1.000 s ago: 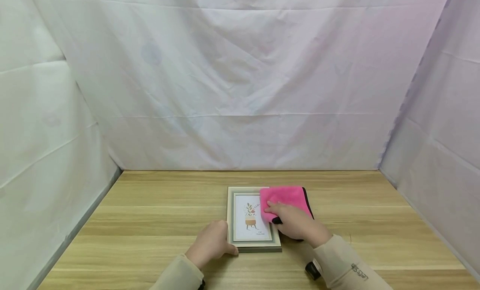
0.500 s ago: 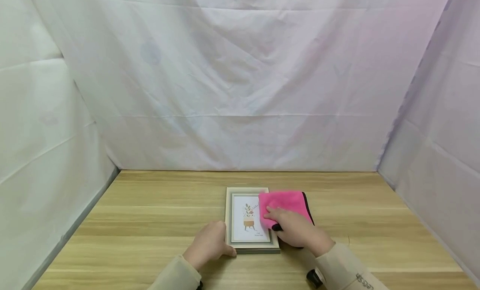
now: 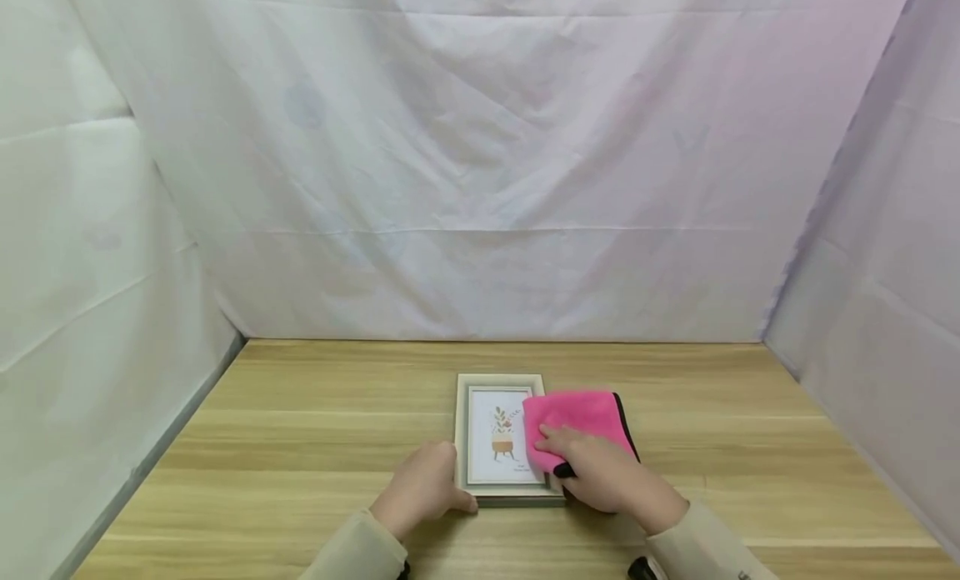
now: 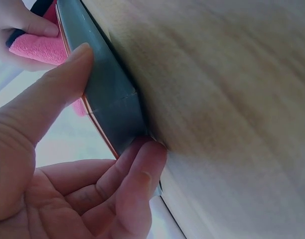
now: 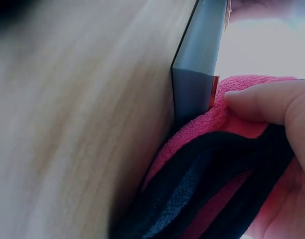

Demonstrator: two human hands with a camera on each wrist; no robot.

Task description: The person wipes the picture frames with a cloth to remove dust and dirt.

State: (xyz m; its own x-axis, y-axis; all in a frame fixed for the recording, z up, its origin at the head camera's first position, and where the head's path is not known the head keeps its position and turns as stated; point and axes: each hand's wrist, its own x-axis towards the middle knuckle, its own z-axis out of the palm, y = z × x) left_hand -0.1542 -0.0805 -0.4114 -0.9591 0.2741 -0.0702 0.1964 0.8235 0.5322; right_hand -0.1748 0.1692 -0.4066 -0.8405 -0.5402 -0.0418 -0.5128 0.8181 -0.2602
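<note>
A picture frame [image 3: 491, 467] with a cream border and a potted-plant print lies face up on the wooden table. My left hand [image 3: 422, 484] grips its near left corner; the left wrist view has the thumb on the grey near side [image 4: 100, 74] and curled fingers round the corner. A folded pink cloth [image 3: 588, 413] with black edging drapes over the frame's right border and onto the table. My right hand [image 3: 600, 472] holds that cloth against the near right part of the frame. In the right wrist view, my thumb pinches the cloth [image 5: 207, 122] by the frame's corner.
The wooden table [image 3: 315, 430] reaches back to a white curtain [image 3: 480, 188]. More white cloth hangs at the left and right sides. A black strap piece [image 3: 641, 568] shows at the right wrist.
My right hand has slid the pink cloth toward me along the frame's right side, baring more of the upper right border. My left hand keeps its place at the corner.
</note>
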